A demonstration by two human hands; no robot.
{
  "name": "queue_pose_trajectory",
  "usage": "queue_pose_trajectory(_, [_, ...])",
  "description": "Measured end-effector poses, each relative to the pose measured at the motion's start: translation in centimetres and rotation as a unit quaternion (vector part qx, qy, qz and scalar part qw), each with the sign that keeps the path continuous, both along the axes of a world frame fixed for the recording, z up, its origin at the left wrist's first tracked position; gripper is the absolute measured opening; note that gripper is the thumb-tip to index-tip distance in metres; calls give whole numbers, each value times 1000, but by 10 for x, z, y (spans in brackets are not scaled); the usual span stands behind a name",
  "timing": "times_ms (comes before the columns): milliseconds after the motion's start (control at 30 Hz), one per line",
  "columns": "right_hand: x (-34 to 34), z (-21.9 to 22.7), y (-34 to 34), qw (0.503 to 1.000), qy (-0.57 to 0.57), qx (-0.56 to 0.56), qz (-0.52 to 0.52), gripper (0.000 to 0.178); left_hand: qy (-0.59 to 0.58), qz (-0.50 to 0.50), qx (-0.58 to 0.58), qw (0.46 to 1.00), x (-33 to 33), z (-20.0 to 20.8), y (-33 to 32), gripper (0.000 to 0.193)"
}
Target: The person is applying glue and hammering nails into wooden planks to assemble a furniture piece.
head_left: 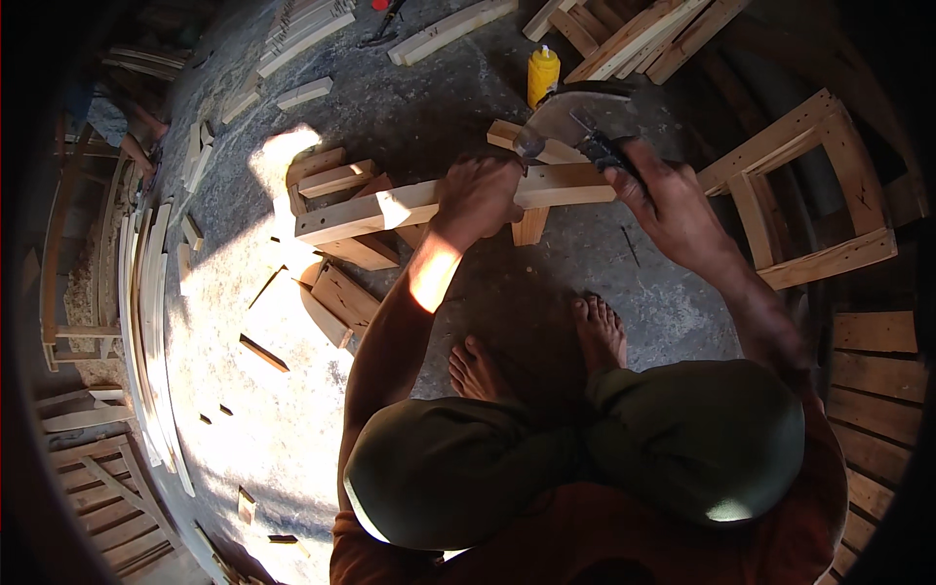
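Gripping wooden bar (409, 207) — left hand (480, 198) — hatchet (577, 122) beside.

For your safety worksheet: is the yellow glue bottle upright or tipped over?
Upright: the yellow bottle stands on the concrete floor, cap pointing up, beyond the hands.

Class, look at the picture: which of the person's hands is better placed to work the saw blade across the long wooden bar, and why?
The right hand. It already grips the saw by its handle, blade beside the wooden bar. The left hand is pressed on the bar, holding it steady, so it is busy.
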State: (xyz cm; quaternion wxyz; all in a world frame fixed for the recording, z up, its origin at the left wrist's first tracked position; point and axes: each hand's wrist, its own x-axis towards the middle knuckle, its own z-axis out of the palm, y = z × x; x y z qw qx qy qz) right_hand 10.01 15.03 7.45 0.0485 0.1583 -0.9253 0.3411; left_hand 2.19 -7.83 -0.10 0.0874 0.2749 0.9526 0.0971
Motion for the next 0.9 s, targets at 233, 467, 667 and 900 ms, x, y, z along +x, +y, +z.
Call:
queue_pose_trajectory(233, [0,-9,-3,999,35,29,30,21,23,-11,33,999,2,-6,-3,50])
queue_pose_trajectory(467, [-5,-1,-9,990,87,104,40,24,9,-11,15,1000,0,-5,-3,54])
queue_pose_trajectory(667, [0,-15,-10,996,6,88,9,23,16,-14,0,1000,0,-7,-3,48])
queue_pose_trajectory(900, [2,-37,-8,996,60,71,7,23,16,-33,21,999,-6,-7,-6,52])
